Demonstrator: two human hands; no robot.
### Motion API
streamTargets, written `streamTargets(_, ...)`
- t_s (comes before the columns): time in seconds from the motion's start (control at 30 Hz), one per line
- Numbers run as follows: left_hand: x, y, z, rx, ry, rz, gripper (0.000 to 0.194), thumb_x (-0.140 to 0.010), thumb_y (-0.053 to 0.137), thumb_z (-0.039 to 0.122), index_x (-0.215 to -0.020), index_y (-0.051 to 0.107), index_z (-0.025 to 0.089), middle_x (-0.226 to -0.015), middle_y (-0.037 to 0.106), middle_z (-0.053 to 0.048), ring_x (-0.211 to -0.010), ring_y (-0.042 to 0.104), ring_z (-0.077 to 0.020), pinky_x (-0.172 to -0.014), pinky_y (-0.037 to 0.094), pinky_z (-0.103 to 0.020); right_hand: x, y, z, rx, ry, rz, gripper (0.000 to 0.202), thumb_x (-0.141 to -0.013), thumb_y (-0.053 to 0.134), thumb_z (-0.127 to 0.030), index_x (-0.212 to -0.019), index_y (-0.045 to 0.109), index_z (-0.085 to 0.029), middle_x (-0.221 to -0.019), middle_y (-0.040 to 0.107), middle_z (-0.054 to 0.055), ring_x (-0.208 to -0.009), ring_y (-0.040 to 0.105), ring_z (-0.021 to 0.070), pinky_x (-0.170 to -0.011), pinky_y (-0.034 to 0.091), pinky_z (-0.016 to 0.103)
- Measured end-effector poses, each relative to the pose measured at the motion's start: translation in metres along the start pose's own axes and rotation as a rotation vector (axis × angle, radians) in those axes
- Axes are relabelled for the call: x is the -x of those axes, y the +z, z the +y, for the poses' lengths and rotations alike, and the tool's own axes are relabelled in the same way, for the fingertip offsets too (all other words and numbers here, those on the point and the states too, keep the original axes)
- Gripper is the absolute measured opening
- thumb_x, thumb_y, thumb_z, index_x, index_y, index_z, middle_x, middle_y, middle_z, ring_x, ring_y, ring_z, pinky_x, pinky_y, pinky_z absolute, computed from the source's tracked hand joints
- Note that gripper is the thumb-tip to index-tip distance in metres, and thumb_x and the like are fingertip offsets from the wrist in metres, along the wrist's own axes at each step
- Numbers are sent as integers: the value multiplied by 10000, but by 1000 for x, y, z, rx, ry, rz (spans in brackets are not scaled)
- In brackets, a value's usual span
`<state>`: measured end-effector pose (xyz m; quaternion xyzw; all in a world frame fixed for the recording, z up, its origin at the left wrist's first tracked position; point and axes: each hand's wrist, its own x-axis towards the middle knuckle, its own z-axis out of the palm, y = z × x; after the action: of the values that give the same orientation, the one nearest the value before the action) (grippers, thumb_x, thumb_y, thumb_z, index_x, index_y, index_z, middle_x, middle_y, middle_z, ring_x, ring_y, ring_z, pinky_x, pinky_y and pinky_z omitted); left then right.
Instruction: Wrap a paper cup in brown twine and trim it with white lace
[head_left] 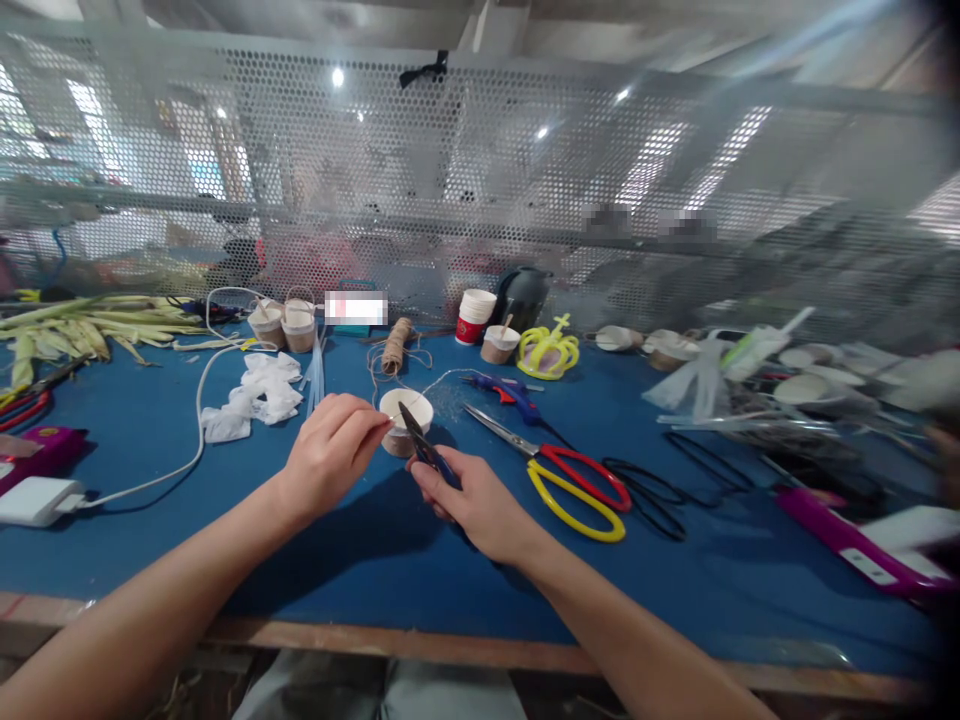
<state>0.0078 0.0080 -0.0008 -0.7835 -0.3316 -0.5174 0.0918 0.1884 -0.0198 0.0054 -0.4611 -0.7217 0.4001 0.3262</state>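
My left hand [334, 450] is closed in a pinch at the left rim of a small white-topped cup [409, 405] with a brown wrapped side. A thin pale strand seems to come from its fingertips, too fine to make out fully. In my right hand [480, 500] is a pair of dark pliers [421, 440], its jaws pointing up over the cup's opening. Behind the cup lies a spool of brown twine [396, 345] with loose loops round it. Large scissors [559, 465] with red and yellow handles rest to the right, close to a blue glue gun [510, 393].
Left are crumpled white tissue [259, 395], a white charger [41, 500] with its cable, and corn husks [82, 335]. Wrapped cups [298, 325], a red-and-white cup stack [475, 318] and a yellow crown-shaped piece [550, 350] stand behind. Purple glue gun [855, 540] at right.
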Motion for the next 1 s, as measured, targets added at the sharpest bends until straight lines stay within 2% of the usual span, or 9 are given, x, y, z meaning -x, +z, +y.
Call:
streamTargets(0.1,-4,0,6,354,-421,-50,112,-763,591,226,-661,602,182,-619,587,-11,-586,507,-124,-565,413,-243,-1,-1,0,97,-39,35,293,-846,474,-405,-866,608,-145,-645,578,7,-577,494,130,-551,399,250)
streamTargets(0.17,-7,-1,10,744,-812,-145,151,-707,646,274,-622,577,170,-553,525,13,-525,448,-101,-519,377,-230,-1,-1,1,146,-74,64,278,-838,490,-379,-912,619,-144,-754,642,37,-663,546,155,-611,424,262)
streamTargets(0.23,-11,-2,13,1059,-1066,-262,240,-650,688,325,-577,535,155,-505,465,29,-467,396,-78,-490,359,-228,-2,0,3,178,-103,95,274,-828,503,-364,-943,615,-143,-823,667,58,-711,575,174,-650,437,275)
streamTargets(0.4,-15,-5,13,1222,-1126,-384,312,-631,695,369,-552,491,147,-516,435,29,-440,364,-58,-473,359,-232,-3,0,5,198,-138,135,277,-821,508,-361,-951,599,-134,-855,669,79,-713,578,180,-651,436,285)
streamTargets(0.5,-11,-4,9,1038,-966,-280,189,-660,697,289,-697,562,161,-612,520,14,-545,465,-91,-553,403,-231,-2,-2,1,140,-81,88,251,-839,484,-375,-876,588,-149,-767,635,49,-659,545,157,-599,418,268)
streamTargets(0.63,-2,0,2,293,-303,-72,70,-735,635,177,-794,600,187,-730,595,-16,-661,540,-127,-633,443,-243,0,-3,0,11,3,-5,265,-846,462,-409,-740,510,-171,-592,495,-15,-509,451,108,-488,369,239)
streamTargets(0.73,1,1,-1,24,34,-34,65,-819,543,144,-793,595,174,-736,620,-42,-675,566,-130,-628,460,-227,-1,-1,1,-51,34,-47,274,-835,475,-423,-719,476,-174,-582,464,-24,-487,424,96,-457,344,230)
streamTargets(0.87,0,-1,-4,-96,194,5,67,-822,544,120,-775,578,155,-702,620,-48,-643,555,-132,-613,462,-229,-1,1,2,-78,44,-61,282,-829,478,-433,-728,474,-170,-572,445,-32,-481,411,91,-448,333,227)
streamTargets(1.0,-1,0,-5,-43,203,5,94,-819,535,112,-749,572,162,-689,598,-38,-622,521,-126,-584,438,-232,-1,0,1,-33,23,-48,279,-831,472,-425,-741,501,-163,-563,449,-34,-486,423,98,-467,348,234)
